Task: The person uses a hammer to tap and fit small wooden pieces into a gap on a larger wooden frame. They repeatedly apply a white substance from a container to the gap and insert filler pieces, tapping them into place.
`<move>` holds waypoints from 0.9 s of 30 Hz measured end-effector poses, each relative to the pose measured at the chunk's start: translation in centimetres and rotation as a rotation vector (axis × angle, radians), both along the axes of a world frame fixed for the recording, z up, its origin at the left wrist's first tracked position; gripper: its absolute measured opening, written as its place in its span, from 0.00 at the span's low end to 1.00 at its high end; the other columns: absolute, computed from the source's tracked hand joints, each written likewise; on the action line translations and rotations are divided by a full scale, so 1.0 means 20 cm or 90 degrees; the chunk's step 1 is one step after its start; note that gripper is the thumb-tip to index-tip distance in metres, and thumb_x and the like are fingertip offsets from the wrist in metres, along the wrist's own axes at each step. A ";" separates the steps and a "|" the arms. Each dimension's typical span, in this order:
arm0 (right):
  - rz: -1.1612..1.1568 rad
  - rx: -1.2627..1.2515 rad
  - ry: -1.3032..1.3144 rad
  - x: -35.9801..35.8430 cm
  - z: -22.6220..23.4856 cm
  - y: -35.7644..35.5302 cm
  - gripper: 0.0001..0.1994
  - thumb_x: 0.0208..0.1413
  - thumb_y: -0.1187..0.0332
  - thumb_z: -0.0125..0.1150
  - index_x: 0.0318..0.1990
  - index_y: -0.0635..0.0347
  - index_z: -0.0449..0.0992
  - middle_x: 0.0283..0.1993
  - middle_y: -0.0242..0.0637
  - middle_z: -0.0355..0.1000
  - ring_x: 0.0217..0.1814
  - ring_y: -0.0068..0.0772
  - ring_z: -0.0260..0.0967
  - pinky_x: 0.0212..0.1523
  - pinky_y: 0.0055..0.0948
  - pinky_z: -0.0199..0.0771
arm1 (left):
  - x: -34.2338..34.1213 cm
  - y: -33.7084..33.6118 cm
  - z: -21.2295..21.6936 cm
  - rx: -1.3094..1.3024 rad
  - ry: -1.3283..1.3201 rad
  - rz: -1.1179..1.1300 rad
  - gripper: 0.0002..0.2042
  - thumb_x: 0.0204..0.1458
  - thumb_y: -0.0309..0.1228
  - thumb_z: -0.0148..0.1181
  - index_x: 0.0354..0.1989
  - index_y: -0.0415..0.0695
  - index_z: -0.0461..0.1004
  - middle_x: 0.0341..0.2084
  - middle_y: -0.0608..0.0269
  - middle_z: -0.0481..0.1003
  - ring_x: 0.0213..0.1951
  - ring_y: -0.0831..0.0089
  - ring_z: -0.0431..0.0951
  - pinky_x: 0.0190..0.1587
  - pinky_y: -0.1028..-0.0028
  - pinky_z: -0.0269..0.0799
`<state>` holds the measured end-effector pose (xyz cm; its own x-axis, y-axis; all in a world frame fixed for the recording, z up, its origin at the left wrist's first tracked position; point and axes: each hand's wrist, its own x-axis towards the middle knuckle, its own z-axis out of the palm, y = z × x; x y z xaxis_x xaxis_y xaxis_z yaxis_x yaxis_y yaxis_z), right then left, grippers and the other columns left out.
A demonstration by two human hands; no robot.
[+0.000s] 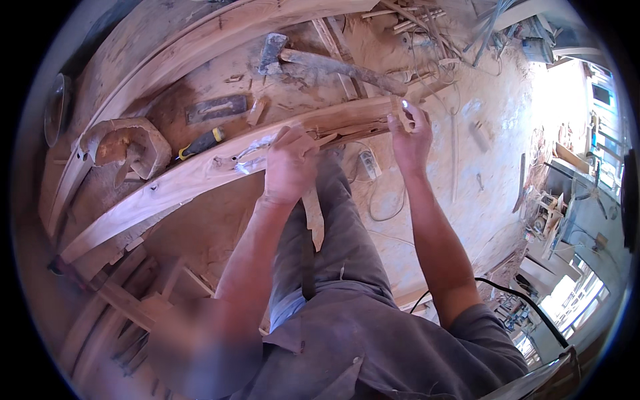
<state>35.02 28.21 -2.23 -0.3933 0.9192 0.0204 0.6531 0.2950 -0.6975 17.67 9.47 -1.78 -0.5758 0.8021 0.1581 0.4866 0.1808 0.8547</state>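
A long curved wooden beam [193, 170] runs from the lower left to the upper middle, with a rough split hollow along its right part. My left hand [290, 163] is closed at the beam's near edge. A thin, pale wood strip [313, 217] hangs below that fist, and a pointed tip shows at its upper right; the fist hides the part between. At the beam's right end is my right hand [411, 137], thumb and fingers bent towards each other. Something pale shows between them, too small to name.
Beyond the beam lie a hammer [333, 69], a flat dark metal piece [215, 109], a small wood block [256, 111] and a yellow-black handled tool [200, 144]. A hollowed wooden piece [150, 143] sits at left. Another curved beam [200, 43] arches behind. Cord loops across the dusty floor [427, 200].
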 end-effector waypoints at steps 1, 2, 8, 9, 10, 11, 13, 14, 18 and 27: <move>-0.014 -0.030 0.003 0.02 -0.02 0.03 0.24 0.53 0.69 0.73 0.58 0.65 0.77 0.52 0.46 0.74 0.57 0.42 0.73 0.60 0.37 0.71 | 0.00 0.02 0.00 -0.004 0.007 -0.006 0.08 0.40 0.12 0.61 0.23 0.41 0.76 0.26 0.59 0.78 0.33 0.58 0.79 0.36 0.64 0.75; -0.039 -0.068 -0.001 0.04 -0.04 0.04 0.24 0.52 0.69 0.74 0.57 0.65 0.77 0.52 0.45 0.74 0.58 0.42 0.72 0.61 0.37 0.71 | 0.00 0.04 0.01 -0.008 0.010 -0.009 0.08 0.40 0.13 0.60 0.23 0.41 0.76 0.25 0.59 0.77 0.33 0.57 0.78 0.36 0.63 0.74; -0.006 -0.102 0.053 0.00 -0.16 0.03 0.26 0.54 0.67 0.74 0.60 0.64 0.77 0.57 0.45 0.70 0.58 0.41 0.72 0.60 0.36 0.72 | -0.01 0.10 0.02 -0.060 0.061 -0.079 0.07 0.39 0.14 0.59 0.21 0.41 0.73 0.24 0.59 0.75 0.33 0.56 0.77 0.34 0.62 0.74; -0.010 -0.127 0.059 -0.01 -0.16 0.03 0.26 0.53 0.67 0.74 0.60 0.64 0.77 0.58 0.46 0.69 0.59 0.42 0.71 0.61 0.36 0.71 | -0.01 0.11 0.02 -0.057 0.070 -0.082 0.07 0.38 0.14 0.59 0.20 0.42 0.73 0.25 0.59 0.75 0.33 0.56 0.77 0.34 0.62 0.74; -0.013 -0.148 0.062 -0.03 -0.16 0.02 0.27 0.52 0.67 0.75 0.59 0.64 0.77 0.58 0.47 0.69 0.61 0.44 0.70 0.62 0.37 0.70 | 0.00 0.11 0.02 -0.060 0.101 -0.089 0.07 0.38 0.14 0.59 0.20 0.42 0.73 0.25 0.59 0.75 0.33 0.56 0.77 0.34 0.61 0.75; 0.000 -0.144 0.088 -0.04 -0.15 0.02 0.27 0.51 0.67 0.76 0.59 0.64 0.77 0.59 0.48 0.68 0.62 0.45 0.69 0.64 0.38 0.69 | 0.00 0.10 0.03 -0.061 0.128 -0.092 0.07 0.38 0.14 0.59 0.20 0.42 0.73 0.25 0.59 0.75 0.33 0.57 0.77 0.34 0.61 0.75; -0.008 -0.136 0.036 -0.07 -0.13 0.02 0.28 0.52 0.67 0.75 0.62 0.62 0.76 0.59 0.47 0.68 0.62 0.43 0.69 0.63 0.37 0.70 | 0.01 0.10 0.04 -0.062 0.157 -0.094 0.07 0.38 0.14 0.60 0.21 0.42 0.74 0.26 0.59 0.76 0.34 0.57 0.78 0.35 0.60 0.75; -0.013 -0.135 0.007 -0.07 -0.12 0.02 0.29 0.53 0.67 0.74 0.63 0.61 0.76 0.59 0.47 0.68 0.62 0.43 0.69 0.62 0.36 0.71 | 0.02 0.09 0.05 -0.065 0.156 -0.093 0.07 0.39 0.14 0.60 0.22 0.42 0.74 0.27 0.59 0.76 0.34 0.57 0.78 0.35 0.60 0.76; -0.007 -0.149 0.043 -0.06 -0.09 0.03 0.34 0.53 0.66 0.74 0.68 0.62 0.70 0.62 0.48 0.66 0.65 0.45 0.67 0.65 0.37 0.68 | 0.06 0.07 0.08 -0.067 0.128 -0.051 0.06 0.43 0.14 0.62 0.27 0.40 0.77 0.32 0.58 0.80 0.38 0.56 0.80 0.40 0.62 0.78; -0.011 -0.177 0.106 -0.04 -0.12 0.02 0.44 0.53 0.68 0.73 0.75 0.65 0.55 0.65 0.49 0.64 0.66 0.41 0.65 0.67 0.38 0.66 | 0.11 -0.04 -0.01 0.036 0.128 0.017 0.11 0.43 0.12 0.66 0.34 0.40 0.79 0.44 0.55 0.82 0.44 0.56 0.82 0.46 0.63 0.79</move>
